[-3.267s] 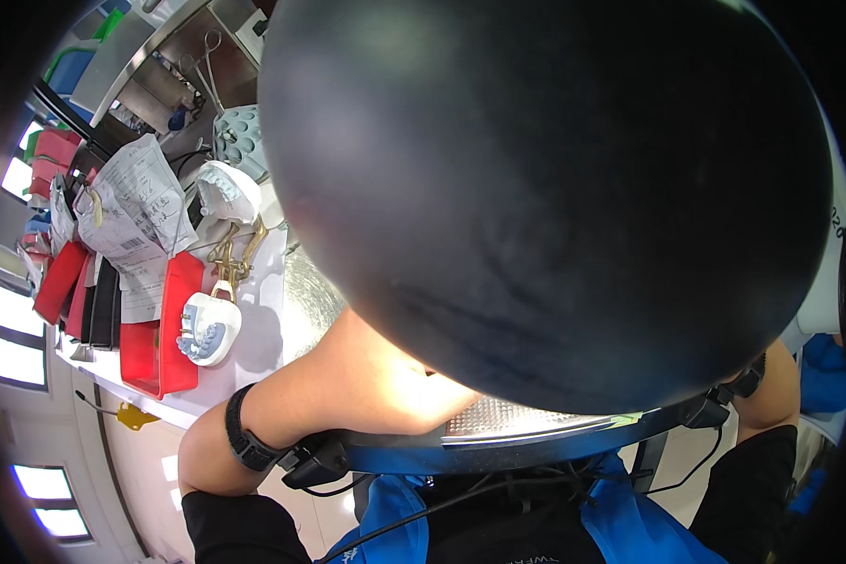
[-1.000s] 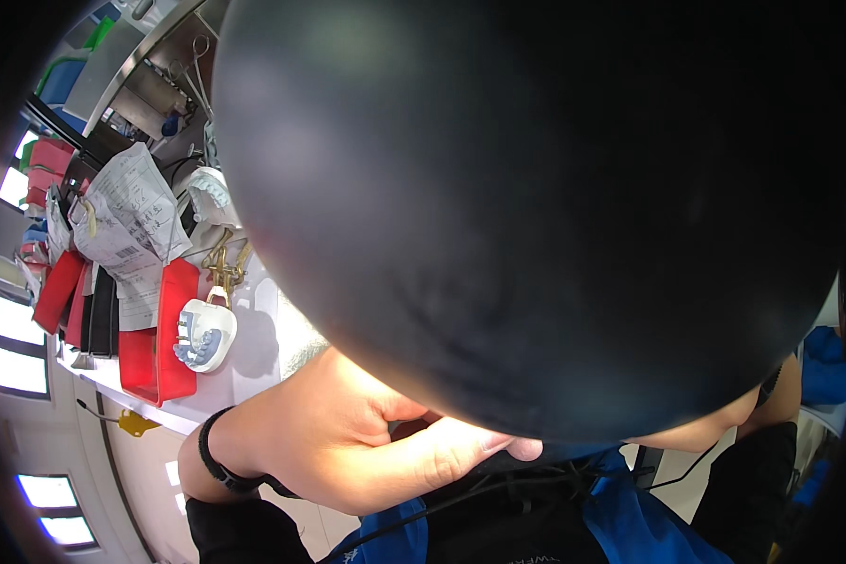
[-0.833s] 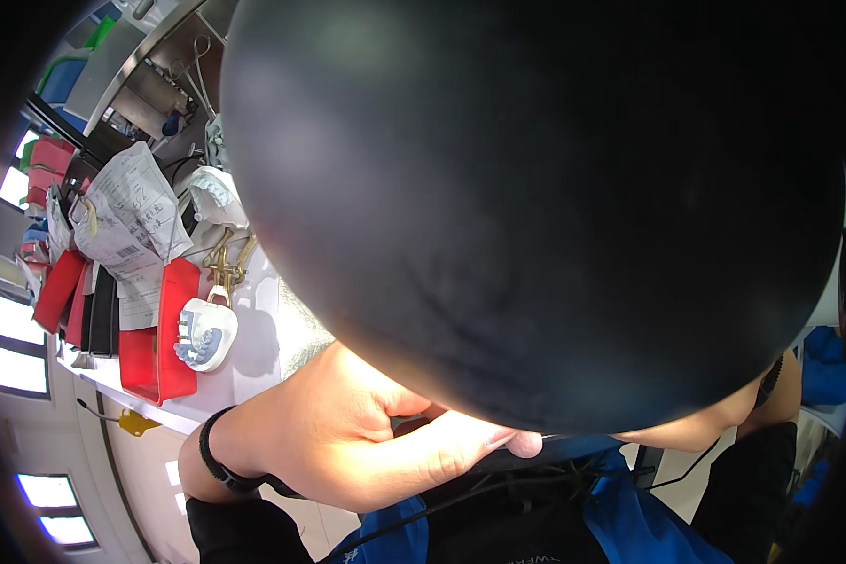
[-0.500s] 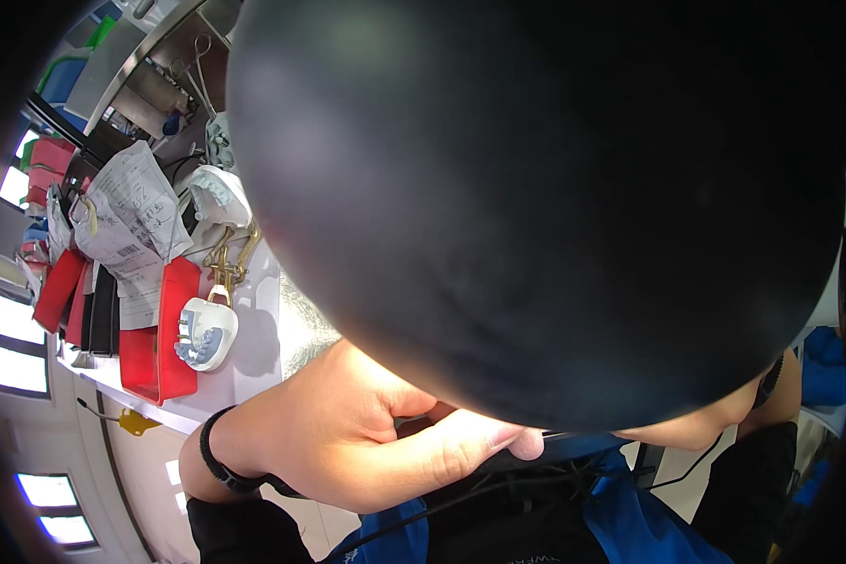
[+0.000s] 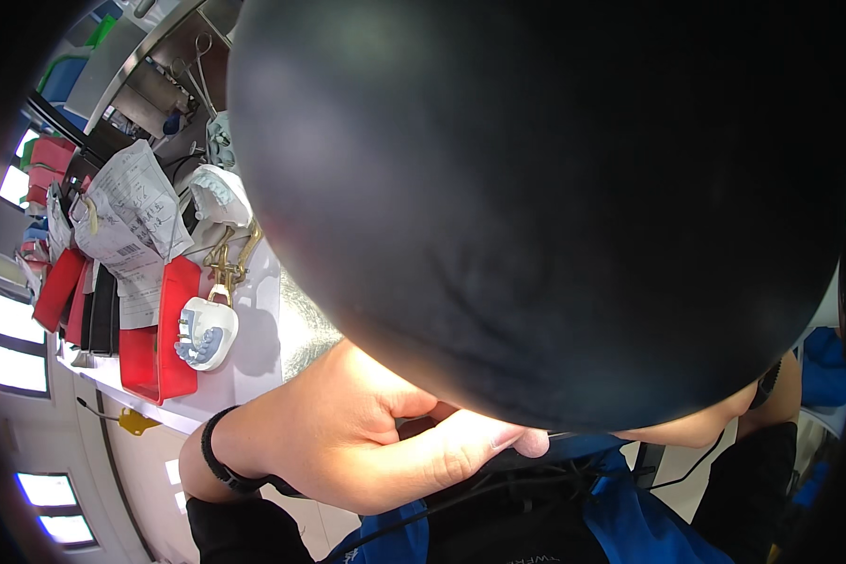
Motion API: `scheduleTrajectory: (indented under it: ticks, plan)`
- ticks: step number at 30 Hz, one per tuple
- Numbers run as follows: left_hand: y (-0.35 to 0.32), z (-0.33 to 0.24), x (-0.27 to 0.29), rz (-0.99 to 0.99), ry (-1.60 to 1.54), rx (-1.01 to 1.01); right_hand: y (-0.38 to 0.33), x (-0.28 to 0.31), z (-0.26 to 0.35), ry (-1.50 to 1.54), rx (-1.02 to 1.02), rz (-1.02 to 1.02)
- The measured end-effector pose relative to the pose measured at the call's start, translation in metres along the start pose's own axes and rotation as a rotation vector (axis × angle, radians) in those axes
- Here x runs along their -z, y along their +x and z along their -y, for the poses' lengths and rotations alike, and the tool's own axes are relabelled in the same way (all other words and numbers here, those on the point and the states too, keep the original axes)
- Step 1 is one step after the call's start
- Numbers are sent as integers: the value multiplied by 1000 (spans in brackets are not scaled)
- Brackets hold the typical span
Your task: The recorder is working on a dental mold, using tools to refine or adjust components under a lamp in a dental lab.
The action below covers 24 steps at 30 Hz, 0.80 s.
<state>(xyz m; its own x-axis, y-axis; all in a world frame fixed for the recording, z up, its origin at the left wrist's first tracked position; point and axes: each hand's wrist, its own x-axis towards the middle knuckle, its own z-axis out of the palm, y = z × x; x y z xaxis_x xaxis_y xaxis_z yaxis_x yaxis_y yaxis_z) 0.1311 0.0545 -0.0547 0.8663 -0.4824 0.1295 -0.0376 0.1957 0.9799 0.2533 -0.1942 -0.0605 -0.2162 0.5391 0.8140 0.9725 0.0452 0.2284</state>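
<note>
A large dark rounded thing (image 5: 536,207) fills the middle and right of the view and covers most of what lies between my hands. Below its lower edge, my left hand (image 5: 376,442) is closed, thumb stretched along bent fingers. What it holds is hidden. A fingertip shows at the thumb's end, and a thin, straight sliver (image 5: 559,435) lies beside it, too small to name. Only the edge of my right hand (image 5: 691,428) comes out under the dark thing at the right, with its fingers hidden.
Left on the white table stand a dental cast (image 5: 205,334) with blue-grey teeth, a brass articulator (image 5: 226,263) and another white cast (image 5: 221,197). Beside them is a red tray (image 5: 160,376) with a printed paper (image 5: 136,216). Scissor-like forceps (image 5: 200,70) lie farther back. Cables cross my lap.
The fingertip at the end of my left thumb has shifted very slightly to the right. Otherwise both hands and the things on the table stay where they were.
</note>
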Motion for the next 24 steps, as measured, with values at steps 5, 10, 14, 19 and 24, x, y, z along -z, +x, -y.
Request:
scheduleTrajectory:
  ticks: [5, 10, 14, 19, 24]
  plan:
    - [2, 3, -5, -33, 89, -108, 3, -5, -3, 38, -16, -20]
    - [1, 12, -6, -38, 59, -168, -2, -14, -3, 94, -53, -52]
    - [-2, 20, -14, -147, -192, -145, -2, -20, -19, 12, 142, -194]
    - [3, 0, -2, 13, 100, 12, 2, -4, -22, -28, 210, 37]
    - [4, -4, -1, 10, 118, -7, 2, -5, -22, -37, 206, 4]
